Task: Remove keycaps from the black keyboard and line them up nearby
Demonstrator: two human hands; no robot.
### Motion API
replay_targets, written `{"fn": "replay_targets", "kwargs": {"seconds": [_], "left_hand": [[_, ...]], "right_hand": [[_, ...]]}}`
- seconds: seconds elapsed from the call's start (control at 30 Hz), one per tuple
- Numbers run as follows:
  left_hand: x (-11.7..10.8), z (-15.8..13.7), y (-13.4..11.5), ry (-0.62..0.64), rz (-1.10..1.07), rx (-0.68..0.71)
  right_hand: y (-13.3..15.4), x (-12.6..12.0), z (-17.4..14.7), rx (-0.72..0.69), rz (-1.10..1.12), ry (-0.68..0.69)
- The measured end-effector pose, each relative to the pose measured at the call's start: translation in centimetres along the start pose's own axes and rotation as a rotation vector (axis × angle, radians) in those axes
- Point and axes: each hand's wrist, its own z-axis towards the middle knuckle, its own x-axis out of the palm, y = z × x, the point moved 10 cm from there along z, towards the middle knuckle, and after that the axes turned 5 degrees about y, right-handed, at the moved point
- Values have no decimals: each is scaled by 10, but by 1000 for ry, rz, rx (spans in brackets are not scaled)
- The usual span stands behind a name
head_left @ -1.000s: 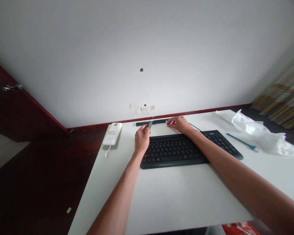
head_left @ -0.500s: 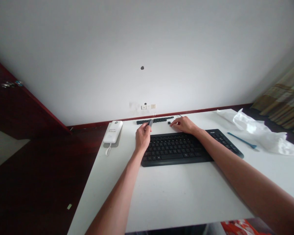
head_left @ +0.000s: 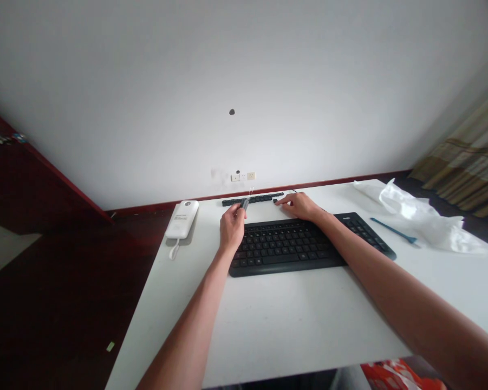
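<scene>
My left hand (head_left: 231, 227) is closed round a wire keycap puller (head_left: 246, 202); its grey handle sits in the fingers and thin wire loops point up and away. Beyond the keyboard my right hand (head_left: 298, 206) reaches out, its index finger stretched to a small black loose keycap (head_left: 275, 201), touching it or almost so. The other fingers are partly bent, with nothing visible in them. Beneath my right forearm and beside my left wrist lies the black keyboard (head_left: 284, 249). Rows of removed keycaps (head_left: 264, 199) are lined up near the table's far edge.
A white power bank (head_left: 182, 219) with a short strap lies at the table's left edge. On the right are a blue stick-like tool (head_left: 394, 231) and crumpled white plastic wrap (head_left: 422, 214). The white table (head_left: 300, 319) stands near a wall with sockets (head_left: 242, 177).
My right hand has moved slightly left and its index finger now reaches the loose keycap. The left hand keeps hold of the keycap puller. The whole view has shifted a little.
</scene>
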Motion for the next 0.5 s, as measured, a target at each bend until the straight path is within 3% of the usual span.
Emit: {"fn": "replay_targets", "kwargs": {"seconds": [0.5], "left_hand": [[1, 0, 3, 4, -20, -4]], "right_hand": [[-1, 5, 3, -1, -49, 25]]}}
